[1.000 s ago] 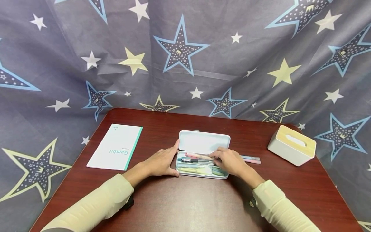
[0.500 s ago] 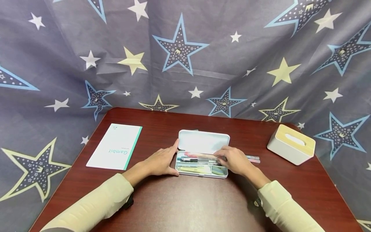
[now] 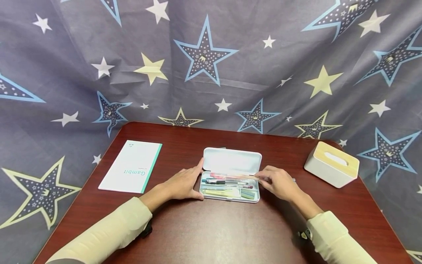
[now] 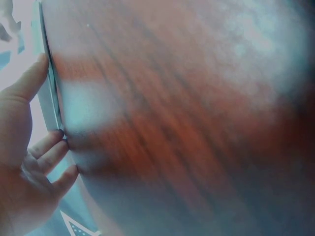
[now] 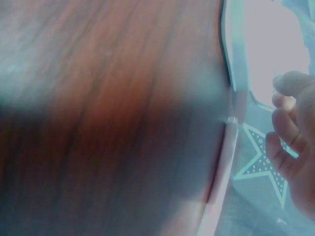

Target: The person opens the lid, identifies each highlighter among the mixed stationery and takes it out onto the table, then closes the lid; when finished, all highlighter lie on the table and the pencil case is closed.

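Note:
An opened pale pencil case [image 3: 257,194] lies mid-table in the head view, its lid [image 3: 232,161] tipped back. Several pens [image 3: 224,182] and a grey-green eraser-like block [image 3: 247,194] are inside. My left hand [image 3: 184,183] touches the case's left end with extended fingers; its thumb [image 4: 34,78] rests by the front corner in the left wrist view. At the other end, my right hand [image 3: 277,181] pinches the end of a peach-coloured pen [image 3: 248,177] that slants over the pens. Its curled fingers [image 5: 283,123] show in the right wrist view, the pen hidden there.
A white notebook [image 3: 130,167] lies at the left. Toward the right edge stands a tissue box [image 3: 331,165] with a wooden top. A pinkish pen [image 5: 224,157] lies beside the case, mostly behind my right hand in the head view. A star-patterned curtain [image 3: 204,91] hangs behind.
My right hand has moved right, from above the pens to the case's right end, uncovering the block and now hiding most of the pens lying outside. The left hand stays put.

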A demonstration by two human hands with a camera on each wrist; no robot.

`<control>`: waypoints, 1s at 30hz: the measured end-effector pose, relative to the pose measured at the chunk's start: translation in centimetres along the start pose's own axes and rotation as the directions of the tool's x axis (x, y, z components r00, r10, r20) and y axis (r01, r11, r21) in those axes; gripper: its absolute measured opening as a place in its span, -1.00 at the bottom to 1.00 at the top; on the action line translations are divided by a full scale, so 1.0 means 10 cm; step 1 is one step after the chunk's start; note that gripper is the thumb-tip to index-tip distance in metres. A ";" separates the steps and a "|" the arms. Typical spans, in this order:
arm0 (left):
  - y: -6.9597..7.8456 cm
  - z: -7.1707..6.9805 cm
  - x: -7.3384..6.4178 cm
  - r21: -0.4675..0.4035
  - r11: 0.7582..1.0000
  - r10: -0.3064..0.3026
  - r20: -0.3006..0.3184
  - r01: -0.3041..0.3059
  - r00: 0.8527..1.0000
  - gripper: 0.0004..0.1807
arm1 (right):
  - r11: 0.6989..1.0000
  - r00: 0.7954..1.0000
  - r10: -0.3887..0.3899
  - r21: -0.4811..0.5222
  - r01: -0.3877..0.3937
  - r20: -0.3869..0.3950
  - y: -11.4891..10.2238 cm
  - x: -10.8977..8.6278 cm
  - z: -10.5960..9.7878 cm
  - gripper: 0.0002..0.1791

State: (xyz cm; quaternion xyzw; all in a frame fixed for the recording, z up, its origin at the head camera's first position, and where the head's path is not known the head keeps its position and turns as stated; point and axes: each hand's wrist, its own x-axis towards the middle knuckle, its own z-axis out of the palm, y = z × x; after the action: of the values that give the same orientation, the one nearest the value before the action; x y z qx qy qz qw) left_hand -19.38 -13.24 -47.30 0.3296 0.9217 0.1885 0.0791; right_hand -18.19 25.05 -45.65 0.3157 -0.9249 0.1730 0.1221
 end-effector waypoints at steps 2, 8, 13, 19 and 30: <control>0.00 0.00 0.00 -0.004 1.000 0.001 0.002 -0.001 1.000 0.45 | 1.000 1.000 0.008 0.007 -0.008 -0.004 0.03 -0.03 -0.03 -0.76; 0.01 -0.01 -0.01 -0.002 1.000 0.004 0.003 -0.004 1.000 0.45 | 1.000 0.999 -0.008 0.010 0.008 -0.041 0.14 -0.15 -0.11 -0.74; 0.02 -0.02 -0.01 0.000 1.000 0.007 -0.002 -0.007 1.000 0.46 | 1.000 0.998 0.002 0.001 -0.002 -0.059 0.22 -0.25 -0.18 -0.71; 0.02 -0.01 -0.01 0.000 1.000 0.006 0.000 -0.006 1.000 0.45 | 1.000 0.994 -0.010 0.008 0.011 -0.113 0.32 -0.37 -0.23 -0.68; 0.04 -0.03 -0.01 -0.008 1.000 0.005 -0.001 -0.005 1.000 0.44 | 1.000 0.989 -0.003 -0.019 0.000 -0.150 0.47 -0.60 -0.31 -0.66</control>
State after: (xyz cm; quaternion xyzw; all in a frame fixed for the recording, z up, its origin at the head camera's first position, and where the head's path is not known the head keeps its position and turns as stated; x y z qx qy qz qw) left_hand -19.12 -13.10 -46.84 0.3317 0.9201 0.1925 0.0795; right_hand -16.18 33.03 -45.94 0.3015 -0.9144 0.1876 0.1944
